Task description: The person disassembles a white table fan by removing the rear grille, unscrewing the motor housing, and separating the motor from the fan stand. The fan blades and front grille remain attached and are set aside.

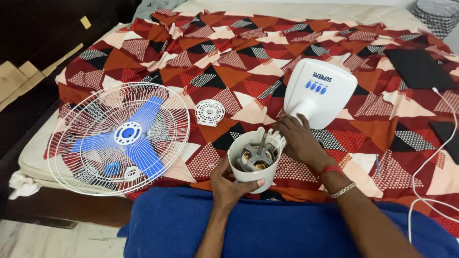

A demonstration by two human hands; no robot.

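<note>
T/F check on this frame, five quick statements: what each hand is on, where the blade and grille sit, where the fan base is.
1. The left hand grips the white motor housing from below. True.
2. The right hand rests on the wire grille. False: it is at the housing's upper right edge, beside the white fan base.
3. The blue fan blade lies under the wire grille, left of the hands. True.
4. The fan base has red buttons. False: its buttons are blue.
5. The small white round part lies on the patterned bedspread, untouched by either hand. True.
</note>
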